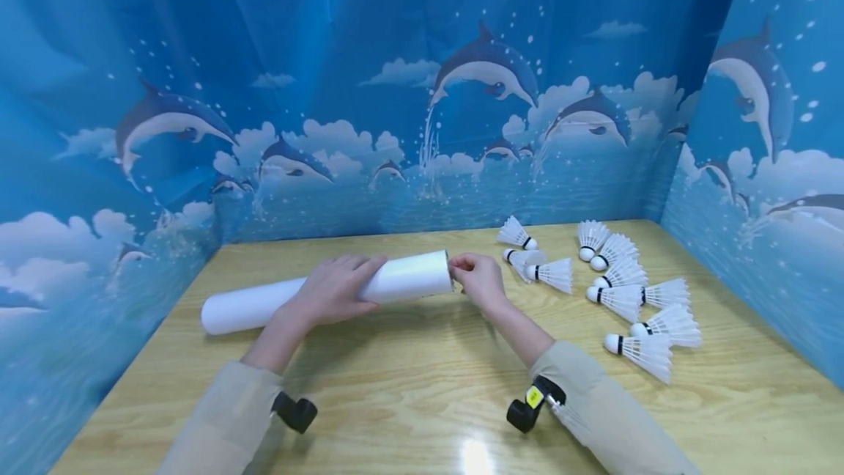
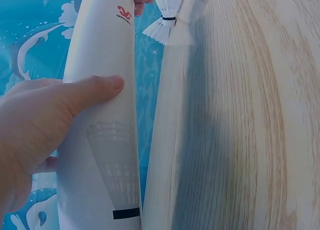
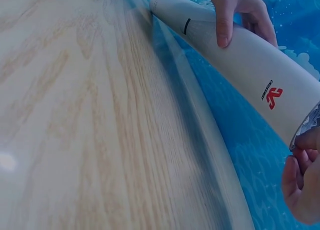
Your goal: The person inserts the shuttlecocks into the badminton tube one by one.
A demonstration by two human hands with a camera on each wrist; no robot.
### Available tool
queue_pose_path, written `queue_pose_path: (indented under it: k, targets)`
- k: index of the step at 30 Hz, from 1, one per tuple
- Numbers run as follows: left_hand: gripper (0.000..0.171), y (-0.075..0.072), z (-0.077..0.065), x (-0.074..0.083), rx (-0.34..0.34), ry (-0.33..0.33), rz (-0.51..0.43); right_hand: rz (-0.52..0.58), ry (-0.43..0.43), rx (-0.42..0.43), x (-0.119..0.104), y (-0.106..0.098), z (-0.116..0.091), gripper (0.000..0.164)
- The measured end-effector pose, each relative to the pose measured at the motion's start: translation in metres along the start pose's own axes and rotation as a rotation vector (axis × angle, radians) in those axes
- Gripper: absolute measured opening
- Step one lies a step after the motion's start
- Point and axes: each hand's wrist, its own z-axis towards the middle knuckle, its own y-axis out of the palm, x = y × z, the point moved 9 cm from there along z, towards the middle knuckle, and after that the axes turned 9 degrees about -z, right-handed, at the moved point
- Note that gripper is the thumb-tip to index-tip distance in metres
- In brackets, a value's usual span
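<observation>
A white shuttlecock tube (image 1: 409,277) lies slantwise left of the centre of the head view, its left end lower in the frame and its right end higher, angled toward the right. It bears a red logo (image 3: 273,96) with "CROSSWAY" beside it and a grey printed shuttlecock (image 2: 114,165) with a black band. The left hand (image 1: 336,286) is wrapped around the tube's middle, thumb across the near side, gripping it. At the right end, the right hand (image 1: 480,281) has its fingers curled, with thumb and fingertips brought in at the tube's mouth; I cannot tell what, if anything, they pinch. White ruffled material (image 3: 311,122) shows just inside that mouth.

Three shuttlecocks (image 1: 552,275) lie close together to the right of the right hand. Farther right, seven more shuttlecocks (image 1: 639,355) form a loose, partly overlapping row running down the frame, all with white corks and black bands.

Both arms come in from the bottom edge in beige sleeves (image 1: 220,413), each with a black device (image 1: 294,410) near the wrist. The wood-grain table (image 1: 409,387) fills the lower frame; a blue backdrop (image 1: 369,196) with dolphins and clouds rises behind and along the sides.
</observation>
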Motion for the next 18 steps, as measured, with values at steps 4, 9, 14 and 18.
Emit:
queue_pose_path:
  k: [4, 9, 14, 18]
  targets:
    - [0.077, 0.001, 0.0, 0.0, 0.0, 0.001, -0.002, 0.045, 0.006, -0.025, 0.005, 0.0, 0.0, 0.015]
    - [0.077, 0.0, -0.001, -0.001, -0.001, -0.003, -0.002, 0.024, -0.024, -0.068, 0.009, -0.004, -0.001, 0.016]
    - [0.077, -0.001, -0.001, -0.002, -0.003, -0.001, -0.001, -0.028, -0.043, -0.119, 0.014, -0.014, -0.001, 0.016]
    - [0.077, -0.001, -0.001, -0.002, -0.005, 0.005, 0.002, -0.077, -0.04, -0.152, 0.021, -0.026, -0.001, 0.018]
